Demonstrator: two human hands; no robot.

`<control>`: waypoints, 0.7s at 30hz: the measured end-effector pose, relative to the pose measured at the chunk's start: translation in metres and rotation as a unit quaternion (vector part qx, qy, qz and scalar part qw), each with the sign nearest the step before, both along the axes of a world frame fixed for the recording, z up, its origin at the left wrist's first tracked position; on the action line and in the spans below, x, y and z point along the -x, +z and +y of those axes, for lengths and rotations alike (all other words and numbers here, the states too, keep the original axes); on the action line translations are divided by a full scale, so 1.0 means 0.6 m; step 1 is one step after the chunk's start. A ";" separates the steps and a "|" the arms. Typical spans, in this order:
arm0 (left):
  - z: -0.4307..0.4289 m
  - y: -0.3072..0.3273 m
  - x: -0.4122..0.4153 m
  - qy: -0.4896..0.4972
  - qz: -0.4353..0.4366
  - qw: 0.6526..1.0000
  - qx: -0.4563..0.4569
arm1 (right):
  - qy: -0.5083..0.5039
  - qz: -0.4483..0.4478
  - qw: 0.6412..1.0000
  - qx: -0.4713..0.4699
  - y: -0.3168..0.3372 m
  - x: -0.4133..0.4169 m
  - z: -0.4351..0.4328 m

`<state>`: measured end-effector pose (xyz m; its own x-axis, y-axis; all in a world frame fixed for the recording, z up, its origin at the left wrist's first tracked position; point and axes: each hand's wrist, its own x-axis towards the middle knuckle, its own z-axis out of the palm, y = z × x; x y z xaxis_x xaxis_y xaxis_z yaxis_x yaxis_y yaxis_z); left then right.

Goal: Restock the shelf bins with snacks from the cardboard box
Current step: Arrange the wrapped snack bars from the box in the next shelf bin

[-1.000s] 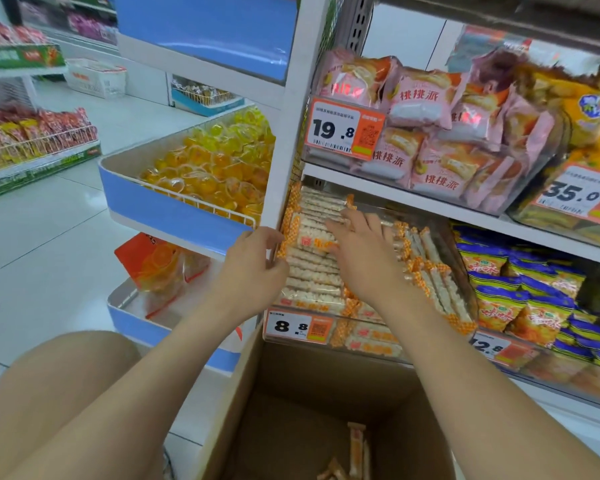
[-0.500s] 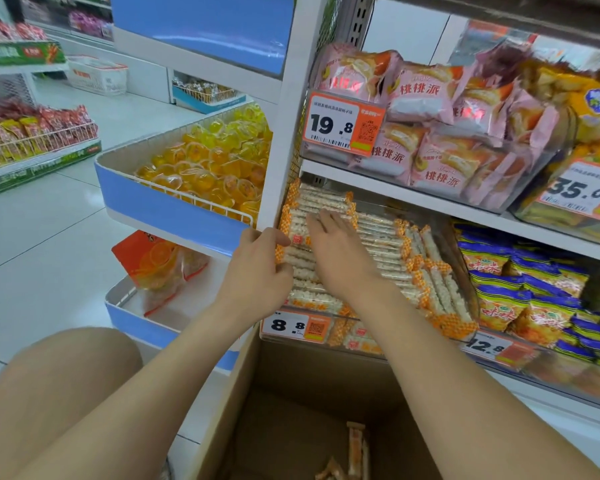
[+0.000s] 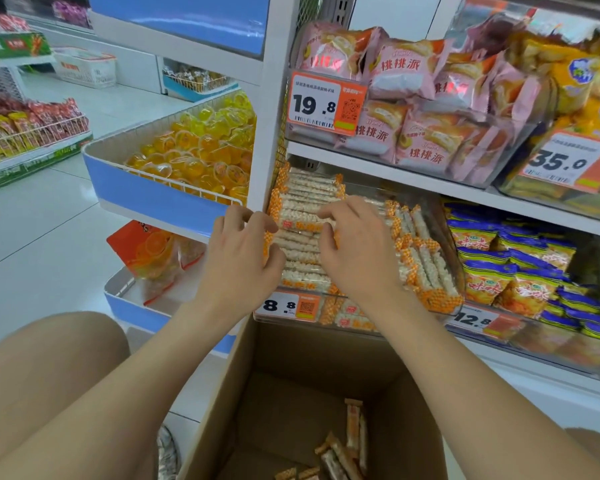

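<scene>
**Restocking at floor level.** A cardboard box (image 3: 291,358) stands open at the foot of the shelving and is nearly emptied. Only a few loose bars (image 3: 352,424) lie scattered in its bottom, pointing every which way.

Directly above it, a person works both hands, a little apart, on the snack bars (image 3: 305,202). These are heaped in a clear bin (image 3: 442,216) on the lower shelf, behind an 8.8 price tag (image 3: 284,306). The left hand (image 3: 238,261) curls its fingers round the orange-checked left ends of the pile. The right hand (image 3: 359,252) bends its fingers over the top bars, thumb tucked beneath, apparently pinching one. The hold looks meant to square the stack from end and top so that it sits flush in the bin's left corner.

These bars lie flat, one on another, with their long axis running left to right along the shelf front. A second batch (image 3: 426,268) in the right half of the bin is turned the other way. It leans on edge with long axes running front to back, probably to fill the space the cross-stack leaves.

Blue-and-yellow bags (image 3: 485,282) fill the neighbouring bin. Farther off, pink packets (image 3: 406,71) crowd the shelf above, and yellow jelly cups (image 3: 201,147) fill a tray on the end rack.
</scene>
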<state>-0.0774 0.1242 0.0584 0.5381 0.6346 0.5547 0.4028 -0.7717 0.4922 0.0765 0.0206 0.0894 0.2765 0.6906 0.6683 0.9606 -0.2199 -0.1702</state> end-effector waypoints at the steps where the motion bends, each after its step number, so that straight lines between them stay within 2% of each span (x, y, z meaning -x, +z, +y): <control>1: -0.007 0.004 0.005 -0.022 -0.023 0.999 -0.027 | 0.024 0.039 0.999 -0.009 0.000 0.013 -0.018; 3: -0.031 0.010 0.021 -0.086 -0.033 0.995 -0.048 | 0.071 0.104 0.992 0.011 -0.013 0.042 -0.064; 4: -0.046 0.008 0.029 -0.122 -0.011 0.991 -0.049 | 0.087 0.125 0.987 0.047 -0.025 0.053 -0.089; 6: -0.076 -0.011 0.038 -0.198 0.085 0.975 -0.057 | 0.111 0.176 0.960 0.188 -0.059 0.058 -0.134; 7: -0.091 -0.029 0.038 -0.236 0.157 0.957 -0.058 | 0.118 0.200 0.930 0.285 -0.080 0.054 -0.154; 9: -0.120 -0.072 0.034 -0.287 0.324 0.901 -0.027 | 0.105 0.214 0.844 0.481 -0.131 0.043 -0.184; 11: -0.145 -0.125 0.028 -0.295 0.468 0.833 0.017 | 0.065 0.200 0.773 0.598 -0.195 0.034 -0.206; 14: -0.165 -0.217 0.022 -0.281 0.582 0.763 0.025 | 0.029 0.227 0.735 0.638 -0.284 0.034 -0.230; 17: -0.166 -0.304 0.027 -0.278 0.627 0.725 0.062 | 0.000 0.269 0.713 0.648 -0.355 0.037 -0.241; 21: -0.173 -0.401 0.034 -0.270 0.659 0.681 0.170 | -0.002 0.320 0.712 0.625 -0.439 0.050 -0.252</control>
